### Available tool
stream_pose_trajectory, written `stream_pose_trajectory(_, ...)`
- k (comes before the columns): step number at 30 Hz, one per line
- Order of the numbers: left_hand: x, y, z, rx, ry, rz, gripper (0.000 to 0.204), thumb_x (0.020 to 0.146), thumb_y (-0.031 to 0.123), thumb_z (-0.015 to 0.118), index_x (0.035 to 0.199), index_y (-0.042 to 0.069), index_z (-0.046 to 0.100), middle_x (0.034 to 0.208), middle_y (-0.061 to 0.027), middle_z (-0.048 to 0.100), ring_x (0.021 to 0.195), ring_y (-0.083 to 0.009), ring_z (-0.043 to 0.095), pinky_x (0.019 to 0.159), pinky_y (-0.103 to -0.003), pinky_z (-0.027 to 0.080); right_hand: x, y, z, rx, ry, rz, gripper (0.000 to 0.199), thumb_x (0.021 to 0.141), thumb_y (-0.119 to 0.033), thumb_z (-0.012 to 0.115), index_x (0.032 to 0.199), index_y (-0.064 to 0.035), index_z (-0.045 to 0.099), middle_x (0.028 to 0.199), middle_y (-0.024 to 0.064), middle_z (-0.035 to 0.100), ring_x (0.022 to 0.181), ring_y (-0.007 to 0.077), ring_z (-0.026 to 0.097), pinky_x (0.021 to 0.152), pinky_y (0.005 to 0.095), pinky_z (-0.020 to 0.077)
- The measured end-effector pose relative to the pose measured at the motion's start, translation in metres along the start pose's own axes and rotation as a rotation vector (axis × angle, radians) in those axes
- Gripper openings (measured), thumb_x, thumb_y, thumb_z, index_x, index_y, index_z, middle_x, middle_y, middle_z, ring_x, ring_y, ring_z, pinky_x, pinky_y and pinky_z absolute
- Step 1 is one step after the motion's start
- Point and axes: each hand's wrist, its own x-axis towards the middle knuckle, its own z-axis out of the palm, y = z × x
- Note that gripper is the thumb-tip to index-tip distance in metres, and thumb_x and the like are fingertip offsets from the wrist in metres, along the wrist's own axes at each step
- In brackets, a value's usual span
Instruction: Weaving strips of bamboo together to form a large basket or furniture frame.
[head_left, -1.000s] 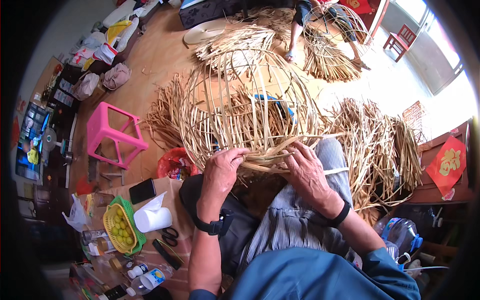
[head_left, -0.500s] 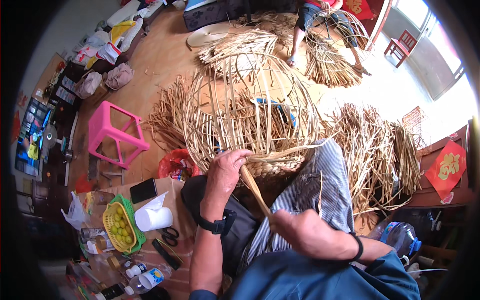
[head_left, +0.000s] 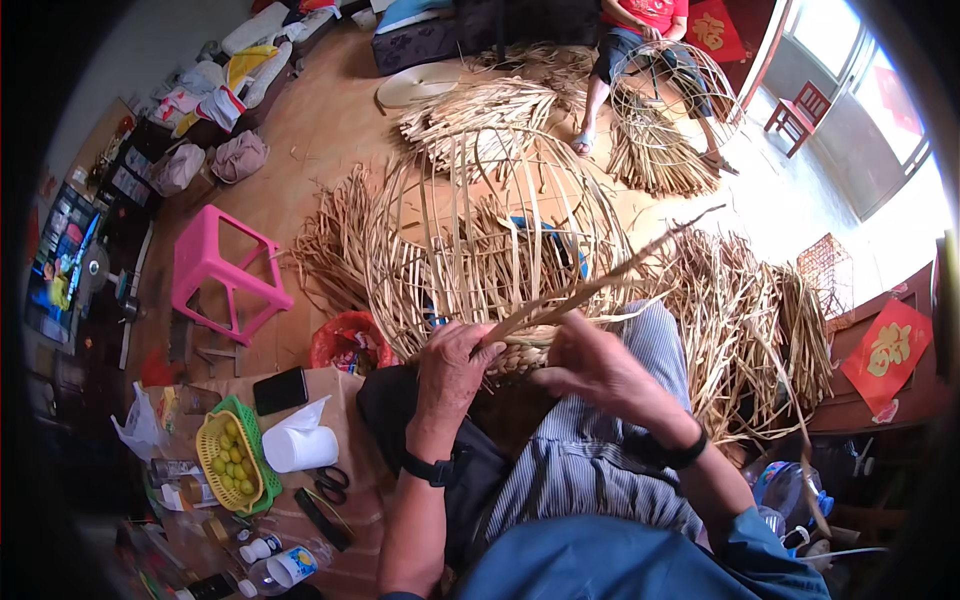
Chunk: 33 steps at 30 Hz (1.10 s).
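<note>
A large openwork basket frame of thin, pale strips stands before my knees, its near edge bound with a thick braided band. My left hand is closed at this edge, thumb and fingers pinching dried plant strips. From that grip a long brown strip runs up to the right across the frame. My right hand is just below the strip and beside the braided band. Its fingers are bent and blurred, so whether they touch or hold a strip is unclear.
Bundles of dried strips lie right of the basket, with more at its left. A pink stool and red bag stand left. Nearby are a fruit basket, paper roll and scissors. Another person sits opposite.
My right hand has moved up and forward from near my lap to the basket edge. The strip it was pulling toward me now points away to the upper right. My left hand keeps its pinch.
</note>
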Motion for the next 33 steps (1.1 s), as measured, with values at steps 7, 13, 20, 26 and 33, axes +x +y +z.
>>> stream_pose_trajectory(7,0.003,0.002,-0.004,0.021,-0.065,-0.117,0.026,0.076,0.014,0.083,0.100,0.008,0.075,0.084,-0.0122,0.069,0.086,-0.0340,0.066,0.079,-0.044,0.052,0.057,-0.007,-0.004,0.322,0.032,-0.071,0.037,0.098,-0.021,0.069,0.129,-0.0024,0.061,0.102,0.0026,0.065,0.074,0.0064,0.058,0.062,0.0211,0.0483)
stream_pose_trajectory(13,0.012,0.005,-0.009,0.009,-0.111,-0.120,0.023,0.076,0.014,0.083,0.096,0.006,0.074,0.086,-0.0146,0.070,0.085,-0.0354,0.066,0.079,-0.045,0.052,0.070,-0.010,-0.003,-0.131,-0.256,-0.217,0.025,0.097,-0.019,0.071,0.115,-0.0033,0.068,0.105,0.0051,0.067,0.082,0.0129,0.064,0.066,0.0271,0.0531)
stream_pose_trajectory(20,0.010,0.010,-0.015,0.063,-0.159,-0.107,0.031,0.092,0.028,0.072,0.102,-0.001,0.071,0.090,-0.0209,0.069,0.087,-0.0411,0.065,0.079,-0.046,0.052,0.088,-0.004,-0.021,0.441,0.225,0.041,0.028,0.103,-0.026,0.064,0.099,0.0012,0.068,0.083,0.0079,0.072,0.071,0.0133,0.067,0.066,0.0278,0.0568)
stream_pose_trajectory(26,0.011,0.014,-0.005,0.123,-0.087,-0.109,0.032,0.103,0.027,0.056,0.097,-0.003,0.067,0.087,-0.0250,0.066,0.086,-0.0439,0.064,0.076,-0.050,0.050,0.115,-0.003,-0.018,-0.096,0.158,-0.165,0.019,0.099,-0.017,0.062,0.094,0.0010,0.067,0.083,0.0114,0.072,0.071,0.0211,0.070,0.066,0.0332,0.0567)
stream_pose_trajectory(33,0.009,0.015,0.000,0.128,-0.019,-0.056,0.031,0.103,0.027,0.056,0.090,-0.001,0.065,0.078,-0.0234,0.066,0.077,-0.0422,0.066,0.072,-0.051,0.051,0.123,-0.010,0.002,-1.077,0.225,-0.383,0.014,0.087,-0.013,0.062,0.075,-0.0065,0.065,0.065,0.0143,0.060,0.062,0.0333,0.063,0.055,0.0459,0.0473)
